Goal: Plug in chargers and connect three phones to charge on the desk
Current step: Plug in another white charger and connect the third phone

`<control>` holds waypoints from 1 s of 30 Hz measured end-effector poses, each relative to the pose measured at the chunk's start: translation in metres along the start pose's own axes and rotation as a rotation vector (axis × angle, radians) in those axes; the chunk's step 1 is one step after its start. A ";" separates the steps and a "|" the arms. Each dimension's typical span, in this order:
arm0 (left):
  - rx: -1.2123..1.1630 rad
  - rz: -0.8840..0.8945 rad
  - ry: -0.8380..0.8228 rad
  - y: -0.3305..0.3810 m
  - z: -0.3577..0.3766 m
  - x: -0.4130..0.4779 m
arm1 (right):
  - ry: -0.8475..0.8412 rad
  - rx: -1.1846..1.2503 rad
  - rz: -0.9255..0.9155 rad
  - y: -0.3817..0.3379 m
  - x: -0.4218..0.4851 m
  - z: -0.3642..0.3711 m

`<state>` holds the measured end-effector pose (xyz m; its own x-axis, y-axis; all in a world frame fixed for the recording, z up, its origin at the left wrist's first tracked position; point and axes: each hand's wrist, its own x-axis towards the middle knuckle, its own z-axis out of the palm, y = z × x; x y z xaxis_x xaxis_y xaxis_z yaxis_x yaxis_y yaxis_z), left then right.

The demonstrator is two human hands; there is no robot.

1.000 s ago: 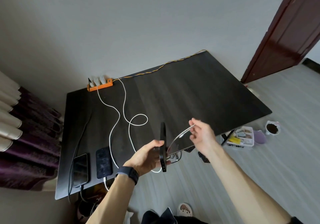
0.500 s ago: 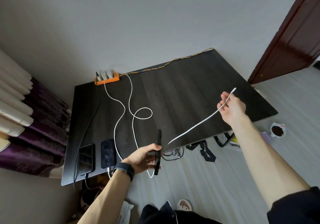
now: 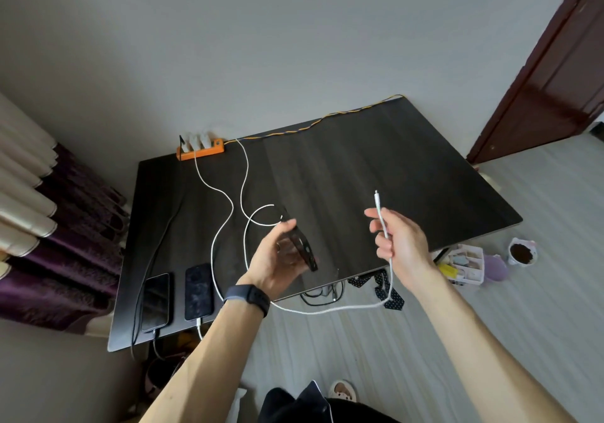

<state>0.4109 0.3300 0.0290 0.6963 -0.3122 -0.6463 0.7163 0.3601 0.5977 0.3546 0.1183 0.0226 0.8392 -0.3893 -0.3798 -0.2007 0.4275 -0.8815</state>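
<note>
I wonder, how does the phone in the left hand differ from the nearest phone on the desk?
The held phone is gripped edge-on by the left hand; the desk phone lies flat. The held phone has no cable attached; the desk phone has a white cable plugged in. Both are dark.

Both forearms (image 3: 202, 357) are bare, a dark watch band (image 3: 248, 296) wraps the wrist just behind the left grip (image 3: 277, 259), and well below the right grip (image 3: 402, 242) show dark clothing (image 3: 294, 404) and a pale, bear-faced slipper (image 3: 341, 390).
</note>
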 end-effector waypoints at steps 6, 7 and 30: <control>-0.164 0.037 0.026 0.006 0.022 -0.006 | -0.085 -0.176 -0.115 0.023 -0.039 0.010; -0.182 0.021 0.034 0.005 0.024 -0.006 | -0.092 -0.188 -0.140 0.024 -0.043 0.010; -0.110 -0.117 0.120 -0.003 0.033 -0.006 | -0.080 -0.492 -0.300 0.035 -0.052 0.012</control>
<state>0.4062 0.3022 0.0471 0.5934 -0.2526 -0.7642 0.7779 0.4236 0.4641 0.3096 0.1634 0.0151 0.9273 -0.3639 -0.0880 -0.1436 -0.1288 -0.9812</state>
